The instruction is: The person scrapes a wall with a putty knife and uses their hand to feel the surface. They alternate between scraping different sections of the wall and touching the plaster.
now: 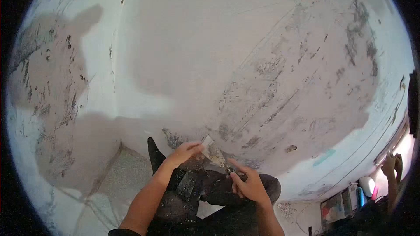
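My right hand [250,184] is closed round the handle of a putty knife [214,154], its forefinger stretched along the tool. The blade points up and left, smeared with pale residue. My left hand [187,153] has its fingers pressed together at the left edge of the blade; whether something small is between them is hard to see. Both hands are above my dark, dust-speckled trousers [188,188]. Just beyond the blade stands a wall [183,61] with pale plaster and rough, dark scraped patches.
A wall corner runs down on the left, meeting a dusty floor [127,172]. At the lower right are boxes [334,207], a blue bottle [361,199] and a white rounded object [366,185]. Another person's hand [388,166] is at the far right edge.
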